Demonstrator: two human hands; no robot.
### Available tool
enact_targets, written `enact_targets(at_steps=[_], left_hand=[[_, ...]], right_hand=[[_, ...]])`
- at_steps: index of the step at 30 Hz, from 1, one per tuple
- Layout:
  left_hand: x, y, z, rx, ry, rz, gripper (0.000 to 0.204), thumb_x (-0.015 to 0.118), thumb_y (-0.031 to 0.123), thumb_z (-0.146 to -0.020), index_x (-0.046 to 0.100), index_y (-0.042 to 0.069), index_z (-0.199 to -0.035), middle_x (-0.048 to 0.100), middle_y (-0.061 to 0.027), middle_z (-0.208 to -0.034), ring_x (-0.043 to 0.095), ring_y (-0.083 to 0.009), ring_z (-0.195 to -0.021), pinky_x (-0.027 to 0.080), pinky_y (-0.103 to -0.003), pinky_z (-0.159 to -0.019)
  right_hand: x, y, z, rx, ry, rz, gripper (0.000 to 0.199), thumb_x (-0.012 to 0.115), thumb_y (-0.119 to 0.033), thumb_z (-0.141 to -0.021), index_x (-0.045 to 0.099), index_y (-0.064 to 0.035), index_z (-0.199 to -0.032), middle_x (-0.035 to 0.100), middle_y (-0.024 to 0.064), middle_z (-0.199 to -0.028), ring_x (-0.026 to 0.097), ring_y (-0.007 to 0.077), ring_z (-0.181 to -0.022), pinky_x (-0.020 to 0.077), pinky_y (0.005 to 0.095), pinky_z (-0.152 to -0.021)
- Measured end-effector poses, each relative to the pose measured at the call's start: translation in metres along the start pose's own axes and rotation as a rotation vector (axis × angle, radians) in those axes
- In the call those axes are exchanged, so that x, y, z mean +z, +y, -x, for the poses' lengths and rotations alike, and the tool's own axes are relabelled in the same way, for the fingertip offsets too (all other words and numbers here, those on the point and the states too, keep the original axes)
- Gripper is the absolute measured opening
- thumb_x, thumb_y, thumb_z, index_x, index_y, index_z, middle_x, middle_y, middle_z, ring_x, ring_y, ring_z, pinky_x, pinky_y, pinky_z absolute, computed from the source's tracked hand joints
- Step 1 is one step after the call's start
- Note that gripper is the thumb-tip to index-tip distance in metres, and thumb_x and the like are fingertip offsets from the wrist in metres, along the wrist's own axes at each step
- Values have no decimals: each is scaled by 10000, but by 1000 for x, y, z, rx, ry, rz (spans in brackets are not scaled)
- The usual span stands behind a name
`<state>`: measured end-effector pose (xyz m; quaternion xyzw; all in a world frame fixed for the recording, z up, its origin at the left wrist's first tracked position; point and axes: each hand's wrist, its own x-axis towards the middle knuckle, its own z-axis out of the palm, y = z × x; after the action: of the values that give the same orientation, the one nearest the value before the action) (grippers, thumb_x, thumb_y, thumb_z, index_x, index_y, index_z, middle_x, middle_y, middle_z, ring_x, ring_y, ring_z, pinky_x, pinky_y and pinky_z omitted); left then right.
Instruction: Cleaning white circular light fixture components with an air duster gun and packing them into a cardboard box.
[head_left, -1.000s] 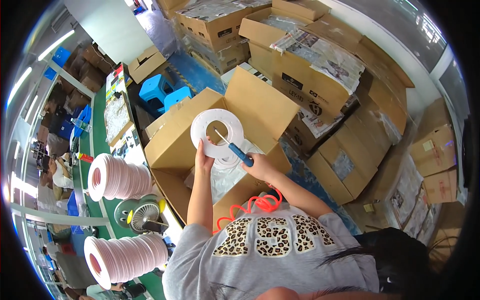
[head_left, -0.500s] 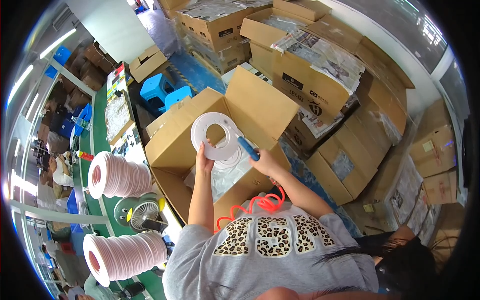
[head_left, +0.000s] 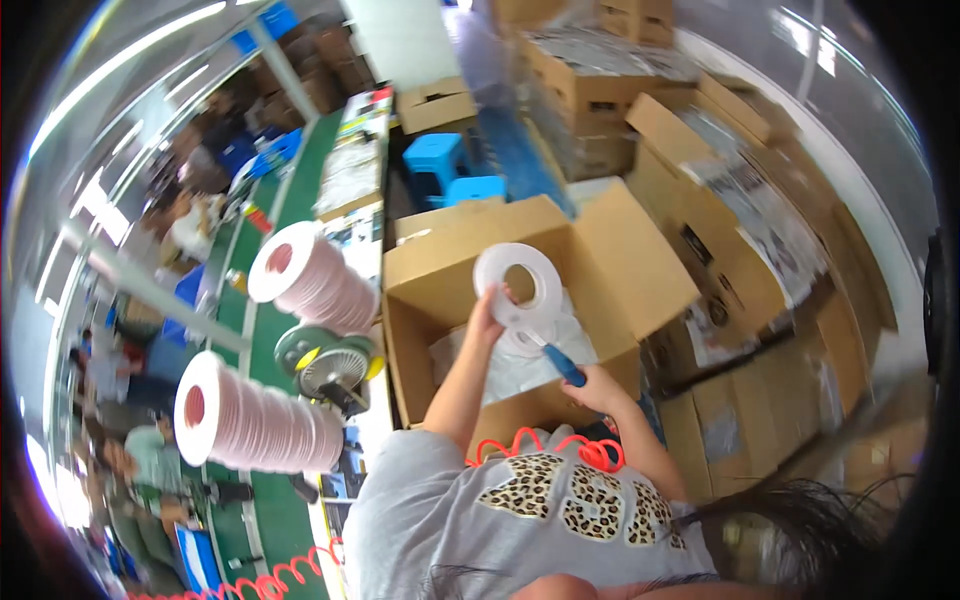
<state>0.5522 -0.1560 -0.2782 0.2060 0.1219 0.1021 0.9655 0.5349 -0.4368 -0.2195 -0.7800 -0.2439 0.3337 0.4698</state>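
Observation:
My left hand point(head_left: 487, 318) is closed on the edge of a white plastic ring point(head_left: 548, 285) with a wide round hole, held up over an open cardboard box point(head_left: 625, 255). In my right hand point(head_left: 600, 388) is a slim blue-handled tool point(head_left: 564, 364) with a thin metal tip. That tip is at the ring's lower edge; whether it touches cannot be told. A red coiled hose point(head_left: 600, 455) runs across my shirt below the right hand. Inside the box, beneath the ring, lies whitish plastic wrapping point(head_left: 500, 380).
Left of the box, two big spools of pale pink tubing point(head_left: 310, 280) and a small fan point(head_left: 335, 368) stand on a green-topped bench point(head_left: 262, 420). Beyond the box are blue stools point(head_left: 435, 158). Stacked cartons point(head_left: 740, 420) fill the right side. Other people sit farther left.
The view has turned, so the surroundings sit farther right. The tool's tip has gone from the ring's right side to its lower edge. Both hands keep their holds.

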Motion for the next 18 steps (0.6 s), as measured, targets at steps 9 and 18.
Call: enact_targets(at_steps=[9, 18], left_hand=[[-45, 20, -23, 155, 343, 224, 155, 676, 75, -740, 570, 85, -852, 601, -42, -773, 597, -181, -779, 497, -285, -733], [-5, 30, -1, 78, 29, 115, 333, 599, 147, -816, 498, 42, -1115, 560, -114, -1075, 560, -273, -1009, 468, -417, -861]], right_hand=[[11, -26, 1, -56, -143, 19, 202, 634, -184, -739, 609, -1, -821, 586, 63, -647, 545, 112, -562, 438, 270, -559], [20, -18, -8, -227, 100, 224, 161, 598, -130, -726, 616, -16, -839, 560, 54, -584, 547, 112, -537, 426, 263, -524]])
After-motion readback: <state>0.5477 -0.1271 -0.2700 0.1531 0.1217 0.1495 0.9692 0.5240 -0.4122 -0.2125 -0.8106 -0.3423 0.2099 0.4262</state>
